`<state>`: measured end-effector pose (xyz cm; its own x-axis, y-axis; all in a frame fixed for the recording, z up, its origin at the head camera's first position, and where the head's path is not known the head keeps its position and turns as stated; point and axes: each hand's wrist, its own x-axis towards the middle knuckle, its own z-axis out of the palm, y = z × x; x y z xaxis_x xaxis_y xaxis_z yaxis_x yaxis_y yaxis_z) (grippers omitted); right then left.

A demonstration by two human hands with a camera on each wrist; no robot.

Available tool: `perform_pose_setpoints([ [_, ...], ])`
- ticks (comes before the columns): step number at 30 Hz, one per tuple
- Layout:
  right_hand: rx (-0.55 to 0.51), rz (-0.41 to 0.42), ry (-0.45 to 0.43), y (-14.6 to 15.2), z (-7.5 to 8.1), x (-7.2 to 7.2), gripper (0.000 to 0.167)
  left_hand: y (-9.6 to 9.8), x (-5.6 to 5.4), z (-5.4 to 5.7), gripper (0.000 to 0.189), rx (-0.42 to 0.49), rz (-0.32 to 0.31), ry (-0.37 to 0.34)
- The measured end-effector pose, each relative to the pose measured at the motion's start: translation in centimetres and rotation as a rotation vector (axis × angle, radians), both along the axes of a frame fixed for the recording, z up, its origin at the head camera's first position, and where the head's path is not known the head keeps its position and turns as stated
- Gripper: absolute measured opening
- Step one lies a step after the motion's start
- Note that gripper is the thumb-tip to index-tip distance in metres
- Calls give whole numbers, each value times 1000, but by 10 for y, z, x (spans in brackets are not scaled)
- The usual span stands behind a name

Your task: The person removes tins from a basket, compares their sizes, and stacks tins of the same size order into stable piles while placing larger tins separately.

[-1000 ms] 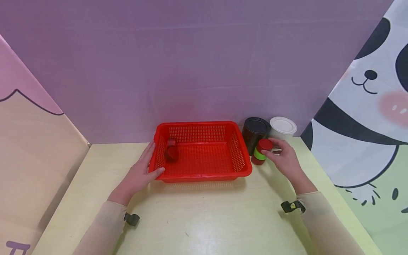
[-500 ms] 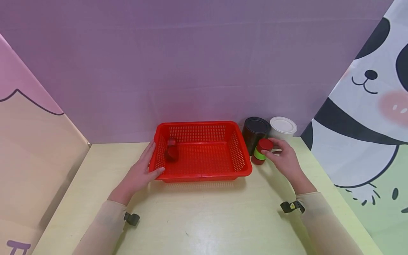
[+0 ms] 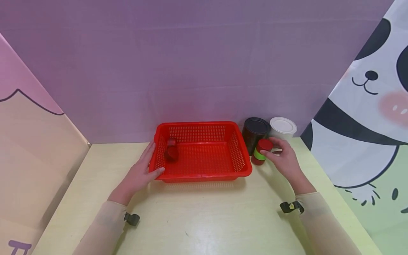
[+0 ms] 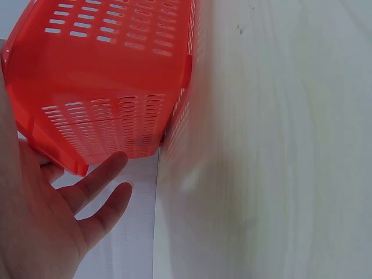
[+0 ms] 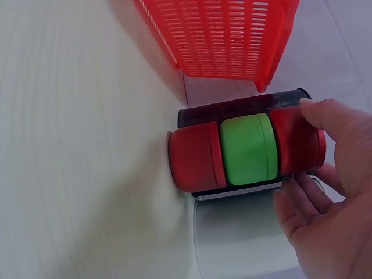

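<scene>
Right hand (image 3: 284,161) gripping a smooth red-and-green cylindrical stack (image 3: 259,154)

On the pale wooden counter (image 3: 204,219), the stack is standing upright just right of a red perforated plastic basket (image 3: 200,176). Thumb and fingers are pinching its red top. A dark lidded canister (image 3: 256,126) and a white lidded canister (image 3: 283,125) are standing beyond. The left hand (image 3: 139,174) is resting, fingers straight, against the basket's left side.

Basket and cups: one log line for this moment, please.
left hand: touching basket rim; right hand: holding top red cup; green cup: beneath it; black can: behind both
</scene>
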<state>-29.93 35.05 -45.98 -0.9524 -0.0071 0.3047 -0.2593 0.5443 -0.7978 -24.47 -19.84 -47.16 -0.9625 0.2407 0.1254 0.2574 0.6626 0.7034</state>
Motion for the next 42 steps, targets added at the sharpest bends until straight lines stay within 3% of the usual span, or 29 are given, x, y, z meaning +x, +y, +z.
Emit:
perform_pose_setpoints([
  [13, -8, -35, -5, -4, 24, 6, 52, 1, 0, -1, 115, 9, 0, -3],
  [23, -22, 8, 38, -33, 45, 6, 48, 0, 0, 1, 114, 4, -1, -3],
  [33, 44, 178, 84, -72, 66, -8, 34, 0, -1, 0, 114, 10, -4, -2],
  [42, 137, 330, -32, -112, 88, -17, 37, 0, -2, -1, 115, 4, 3, -8],
])
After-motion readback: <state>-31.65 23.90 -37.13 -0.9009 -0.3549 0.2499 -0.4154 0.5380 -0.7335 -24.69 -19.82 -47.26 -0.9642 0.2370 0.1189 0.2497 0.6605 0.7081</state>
